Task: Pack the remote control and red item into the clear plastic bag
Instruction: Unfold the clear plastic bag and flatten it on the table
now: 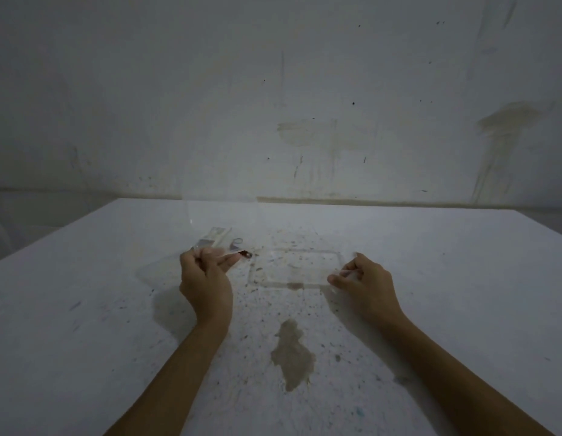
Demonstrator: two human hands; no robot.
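Note:
A clear plastic bag [293, 268] lies flat on the white table [430, 278], hard to see except for its edges. My right hand [366, 286] pinches its near right corner. My left hand [205, 278] is closed around a small bundle at the bag's left side. A small red item [246, 254] sticks out to the right of its fingertips. A pale grey object, seemingly the remote control [217, 238], shows just beyond the fingers, with crinkled clear plastic around it. In the dim light I cannot tell whether the hand also grips the remote.
Another clear plastic sheet [156, 269] lies flat to the left of my left hand. A brown stain [292, 357] marks the speckled table between my forearms. A stained white wall [304, 121] stands right behind the table's far edge.

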